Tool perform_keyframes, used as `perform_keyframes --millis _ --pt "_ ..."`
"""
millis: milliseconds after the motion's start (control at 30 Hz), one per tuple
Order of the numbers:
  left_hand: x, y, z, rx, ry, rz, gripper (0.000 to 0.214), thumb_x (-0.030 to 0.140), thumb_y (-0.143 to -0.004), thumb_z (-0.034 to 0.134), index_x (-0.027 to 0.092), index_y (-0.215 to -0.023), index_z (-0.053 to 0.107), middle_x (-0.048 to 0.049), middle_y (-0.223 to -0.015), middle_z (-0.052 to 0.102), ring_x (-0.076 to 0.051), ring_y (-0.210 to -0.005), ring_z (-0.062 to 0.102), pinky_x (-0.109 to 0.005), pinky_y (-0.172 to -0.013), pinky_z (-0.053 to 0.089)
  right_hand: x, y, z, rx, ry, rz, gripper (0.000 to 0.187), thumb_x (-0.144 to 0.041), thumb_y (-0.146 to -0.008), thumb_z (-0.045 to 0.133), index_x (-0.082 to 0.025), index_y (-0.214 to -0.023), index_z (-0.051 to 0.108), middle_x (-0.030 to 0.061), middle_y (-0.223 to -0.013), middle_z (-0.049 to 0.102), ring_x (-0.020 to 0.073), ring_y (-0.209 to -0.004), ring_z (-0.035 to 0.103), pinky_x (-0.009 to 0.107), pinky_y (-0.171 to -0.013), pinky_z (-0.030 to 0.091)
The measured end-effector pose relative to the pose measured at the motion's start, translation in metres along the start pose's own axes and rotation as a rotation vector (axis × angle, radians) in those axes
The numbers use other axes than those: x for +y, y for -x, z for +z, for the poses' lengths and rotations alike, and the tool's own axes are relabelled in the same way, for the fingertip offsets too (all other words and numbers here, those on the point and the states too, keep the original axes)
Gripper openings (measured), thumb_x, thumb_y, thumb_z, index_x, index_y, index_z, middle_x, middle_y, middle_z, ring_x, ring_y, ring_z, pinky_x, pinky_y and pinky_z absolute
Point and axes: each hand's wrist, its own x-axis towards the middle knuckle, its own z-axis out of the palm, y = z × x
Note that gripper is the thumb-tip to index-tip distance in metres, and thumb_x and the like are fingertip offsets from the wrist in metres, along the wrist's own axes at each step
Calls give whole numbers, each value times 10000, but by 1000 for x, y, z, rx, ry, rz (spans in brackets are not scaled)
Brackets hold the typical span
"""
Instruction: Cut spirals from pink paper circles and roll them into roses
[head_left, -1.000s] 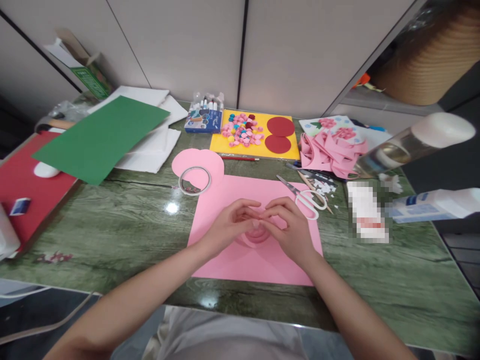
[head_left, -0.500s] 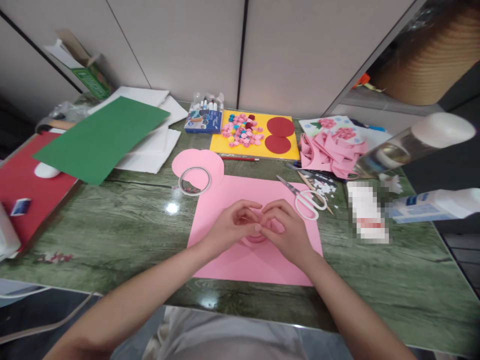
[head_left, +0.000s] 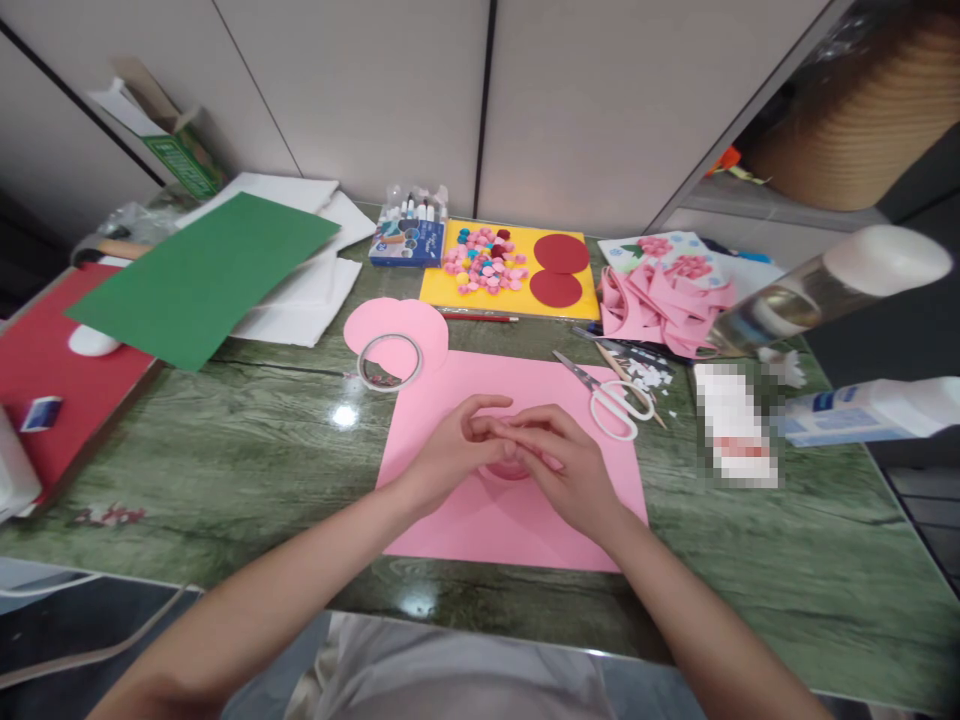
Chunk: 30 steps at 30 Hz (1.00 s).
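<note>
My left hand [head_left: 457, 448] and my right hand [head_left: 566, 458] meet over a sheet of pink paper [head_left: 517, 525], fingers curled and fingertips pinched together. What they pinch is hidden by the fingers. Just below the fingertips a round, ring-like pinkish thing [head_left: 508, 470] shows in part on the sheet; its kind is unclear. White-handled scissors [head_left: 615, 408] lie partly on the sheet's right edge, beyond my right hand. Up and left of my left hand, a roll of tape [head_left: 361, 368] rests partly over pink paper circles [head_left: 405, 322].
Behind lie a yellow pack [head_left: 439, 293] bearing small pompoms and dark red circles [head_left: 556, 288], and a box of markers [head_left: 405, 243]. Pink paper scraps [head_left: 660, 305], a tilted clear bottle [head_left: 795, 295] and a white bottle [head_left: 862, 412] are right. Green paper [head_left: 202, 280] and red paper [head_left: 75, 385] lie left.
My right fingers have shifted slightly left and lower, closing the gap to my left fingertips. My left index finger is a little higher. Everything else stays in place.
</note>
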Motion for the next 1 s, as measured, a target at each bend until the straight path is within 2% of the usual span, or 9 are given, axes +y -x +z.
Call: perform_keyframes --millis 100,233,333,533,833,1000 --pt "1 0 1 1 1 19 503 212 -629 696 199 -1079 469 -9 -789 611 -126 -745 575 -283 -689 451 0 0 1 57 -13 46 289 -155 -819 504 -318 -1019 633 38 -977 544 173 -938 541 348 -790 478" --pt "2 1 3 1 4 17 491 193 -610 709 191 -1048 488 -2 -791 612 -119 -750 573 -298 -718 455 -1 -2 1 156 -52 124 157 -181 -769 581 -280 -843 678 28 -915 544 169 -884 551 345 -782 474" --pt "1 1 4 -6 -10 23 487 192 -609 713 194 -1044 496 -1 -801 613 -116 -756 577 -288 -729 449 -1 -4 -1 172 -72 168 101 -154 -714 634 -247 -740 660 19 -873 540 170 -863 546 345 -787 458" --pt "-1 1 4 -48 12 32 472 186 -613 710 188 -1034 497 -2 -788 602 -126 -772 573 -295 -719 462 -2 -6 -1 177 -104 200 149 -91 -636 674 -204 -616 579 8 -830 520 164 -829 537 318 -760 433" --pt "-4 1 3 -57 -40 72 461 175 -611 708 190 -1028 513 16 -735 599 -106 -723 573 -255 -688 444 -5 -7 1 89 -48 190 176 -94 -641 651 -199 -603 516 11 -830 514 171 -822 540 315 -727 449" --pt "-3 0 1 -6 49 17 462 178 -616 705 180 -1033 506 -7 -764 618 -124 -723 584 -285 -692 461 -6 -5 -3 89 79 95 70 -167 -714 618 -228 -744 598 29 -868 522 179 -845 537 339 -762 460"
